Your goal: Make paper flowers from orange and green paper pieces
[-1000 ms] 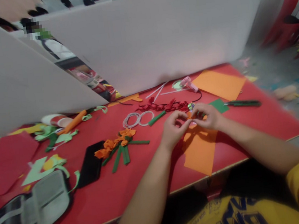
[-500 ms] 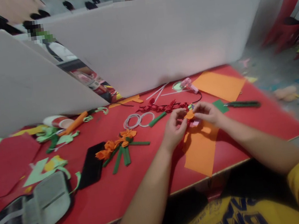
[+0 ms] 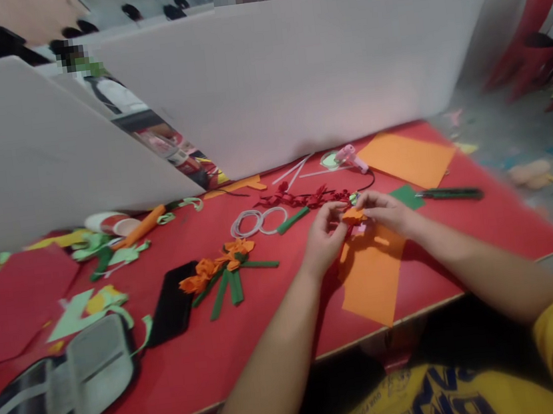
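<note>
A small orange paper petal piece (image 3: pixel 354 216) is pinched between the fingertips of my left hand (image 3: pixel 325 234) and my right hand (image 3: pixel 385 210). Both hands are closed on it, above an orange paper sheet (image 3: pixel 374 282) at the table's front edge. Red paper flowers (image 3: pixel 313 196) lie just beyond my fingers. Left of my hands, several orange flowers (image 3: pixel 232 256) with green paper stems (image 3: pixel 234 286) rest partly on a black phone (image 3: pixel 172 304). A green strip (image 3: pixel 293 220) lies close to my left hand.
On the red table (image 3: pixel 273 342) are white wire rings (image 3: pixel 246 224), a pink glue gun (image 3: pixel 351 156), a cutter knife (image 3: pixel 451 194), another orange sheet (image 3: pixel 409 157) and an open zip case (image 3: pixel 102 366). Paper scraps crowd the left. A white partition (image 3: pixel 292 84) borders the back.
The orange piece has turned slightly between my fingers and shows broader now. My hands stay in nearly the same place; the whole view has shifted a little.
</note>
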Action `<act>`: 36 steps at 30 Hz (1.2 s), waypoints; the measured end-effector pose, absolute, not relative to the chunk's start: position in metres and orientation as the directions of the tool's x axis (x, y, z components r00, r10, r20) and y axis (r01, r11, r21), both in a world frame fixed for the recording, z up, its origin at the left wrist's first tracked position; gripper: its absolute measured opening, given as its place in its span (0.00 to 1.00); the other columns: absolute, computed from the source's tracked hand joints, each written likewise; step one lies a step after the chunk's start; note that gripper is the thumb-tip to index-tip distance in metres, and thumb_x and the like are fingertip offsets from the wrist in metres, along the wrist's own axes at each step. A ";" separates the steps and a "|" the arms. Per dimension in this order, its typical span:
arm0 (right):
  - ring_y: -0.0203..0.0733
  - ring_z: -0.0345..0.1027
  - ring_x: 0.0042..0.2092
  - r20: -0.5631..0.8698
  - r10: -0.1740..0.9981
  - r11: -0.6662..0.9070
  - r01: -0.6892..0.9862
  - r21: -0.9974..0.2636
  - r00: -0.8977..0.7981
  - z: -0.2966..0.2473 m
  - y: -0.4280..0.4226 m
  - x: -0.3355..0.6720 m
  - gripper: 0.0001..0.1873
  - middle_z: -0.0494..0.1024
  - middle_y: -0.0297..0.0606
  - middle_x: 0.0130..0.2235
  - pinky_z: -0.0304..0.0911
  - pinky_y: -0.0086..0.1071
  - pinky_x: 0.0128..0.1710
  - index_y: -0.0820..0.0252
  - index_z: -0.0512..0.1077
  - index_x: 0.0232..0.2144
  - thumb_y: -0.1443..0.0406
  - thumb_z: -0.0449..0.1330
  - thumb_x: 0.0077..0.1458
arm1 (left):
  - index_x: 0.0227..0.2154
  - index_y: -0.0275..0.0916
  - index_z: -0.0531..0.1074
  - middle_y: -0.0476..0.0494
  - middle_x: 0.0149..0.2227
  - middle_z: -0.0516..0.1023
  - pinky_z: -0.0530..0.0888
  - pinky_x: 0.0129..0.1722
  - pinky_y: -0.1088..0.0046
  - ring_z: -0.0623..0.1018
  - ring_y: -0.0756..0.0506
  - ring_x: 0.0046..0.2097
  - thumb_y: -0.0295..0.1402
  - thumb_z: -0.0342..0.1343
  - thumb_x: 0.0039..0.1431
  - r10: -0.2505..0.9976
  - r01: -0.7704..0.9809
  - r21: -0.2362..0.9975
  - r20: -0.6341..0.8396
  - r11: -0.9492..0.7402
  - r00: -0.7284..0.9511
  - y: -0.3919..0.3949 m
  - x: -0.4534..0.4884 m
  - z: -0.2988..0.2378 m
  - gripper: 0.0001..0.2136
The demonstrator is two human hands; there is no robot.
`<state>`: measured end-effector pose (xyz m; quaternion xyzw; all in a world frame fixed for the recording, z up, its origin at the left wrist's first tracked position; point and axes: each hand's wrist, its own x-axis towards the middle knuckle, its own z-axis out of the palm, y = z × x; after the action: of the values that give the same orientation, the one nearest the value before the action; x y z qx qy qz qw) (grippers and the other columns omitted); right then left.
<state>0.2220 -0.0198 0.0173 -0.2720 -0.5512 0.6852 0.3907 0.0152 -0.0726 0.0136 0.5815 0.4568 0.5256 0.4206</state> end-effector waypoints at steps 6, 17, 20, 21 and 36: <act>0.37 0.68 0.30 0.021 0.821 -0.087 -0.161 -0.983 -0.571 0.017 -0.021 0.218 0.17 0.74 0.30 0.30 0.65 0.30 0.32 0.56 0.75 0.38 0.54 0.73 0.52 | 0.38 0.40 0.79 0.44 0.39 0.80 0.76 0.41 0.71 0.79 0.45 0.41 0.33 0.57 0.67 0.947 0.311 0.896 0.319 -0.318 0.049 -0.076 0.016 0.022 0.06; 0.35 0.62 0.31 0.172 0.876 0.248 0.114 -0.962 -0.450 0.015 -0.037 0.209 0.13 0.74 0.30 0.35 0.59 0.30 0.31 0.55 0.71 0.37 0.62 0.67 0.48 | 0.38 0.41 0.79 0.46 0.36 0.82 0.72 0.33 0.74 0.79 0.47 0.36 0.34 0.57 0.68 0.932 0.514 0.790 0.359 -0.335 0.055 -0.082 0.019 0.025 0.06; 0.39 0.67 0.35 0.186 0.888 0.233 0.065 -0.970 -0.420 0.014 -0.031 0.212 0.09 0.75 0.31 0.34 0.62 0.32 0.35 0.55 0.72 0.34 0.64 0.62 0.46 | 0.37 0.41 0.79 0.47 0.34 0.81 0.72 0.33 0.74 0.78 0.47 0.34 0.35 0.58 0.68 0.935 0.506 0.796 0.349 -0.331 0.063 -0.084 0.018 0.026 0.06; 0.39 0.67 0.34 0.167 0.891 0.198 0.031 -0.980 -0.421 0.013 -0.029 0.212 0.08 0.75 0.31 0.33 0.63 0.32 0.35 0.55 0.72 0.33 0.63 0.63 0.46 | 0.36 0.41 0.78 0.47 0.33 0.81 0.72 0.33 0.74 0.78 0.47 0.33 0.35 0.59 0.68 0.936 0.494 0.803 0.346 -0.333 0.068 -0.084 0.019 0.027 0.06; 0.37 0.73 0.29 0.062 0.893 -0.021 -0.177 -0.984 -0.447 0.016 -0.020 0.216 0.25 0.79 0.30 0.30 0.72 0.31 0.31 0.57 0.74 0.32 0.52 0.81 0.42 | 0.33 0.41 0.73 0.51 0.31 0.71 0.69 0.29 0.77 0.70 0.50 0.31 0.49 0.64 0.65 0.995 -0.007 0.996 0.091 -0.092 -0.037 -0.074 0.015 0.019 0.16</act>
<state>0.2162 -0.0204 0.0163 -0.3188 -0.5609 0.6393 0.4183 0.0150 -0.0735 0.0189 0.5109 0.4834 0.5337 0.4695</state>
